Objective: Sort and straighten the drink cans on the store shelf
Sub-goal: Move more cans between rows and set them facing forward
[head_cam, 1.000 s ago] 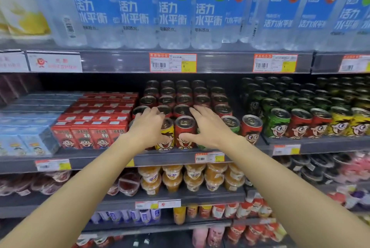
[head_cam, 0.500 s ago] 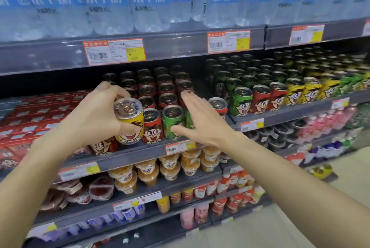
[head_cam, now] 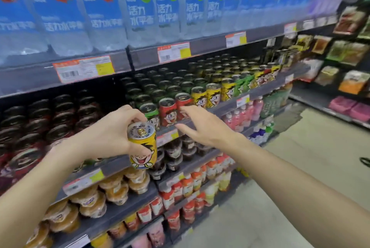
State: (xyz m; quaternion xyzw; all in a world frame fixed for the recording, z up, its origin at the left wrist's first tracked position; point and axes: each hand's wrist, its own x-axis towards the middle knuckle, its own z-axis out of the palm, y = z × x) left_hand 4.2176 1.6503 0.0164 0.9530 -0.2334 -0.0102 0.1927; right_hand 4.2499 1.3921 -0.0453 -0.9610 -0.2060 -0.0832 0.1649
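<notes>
My left hand (head_cam: pixel 106 137) grips a yellow can (head_cam: pixel 143 147) with a cartoon face, held upright in the air in front of the can shelf (head_cam: pixel 226 105). My right hand (head_cam: pixel 202 127) is empty with fingers spread, reaching toward two red cans (head_cam: pixel 169 111) at the shelf's front edge. A green can (head_cam: pixel 150 113) stands left of them, just behind the held can. Right of the red cans stand yellow cans (head_cam: pixel 208 95), then green cans (head_cam: pixel 242 83). Rows of dark red cans (head_cam: pixel 60 119) fill the shelf section on the left, behind my left forearm.
Large water bottles (head_cam: pixel 140 11) fill the shelf above. Below the cans are jelly cups (head_cam: pixel 116 185) and small drink bottles (head_cam: pixel 190 183). Price tags (head_cam: pixel 172 52) line the shelf edges. Aisle floor (head_cam: pixel 300 167) opens to the right, with snack bags (head_cam: pixel 350 51) on a far rack.
My left hand lifted the yellow can off the left section and carried it right. The view swung right along the shelf. My right hand moved from the cans toward the red cans.
</notes>
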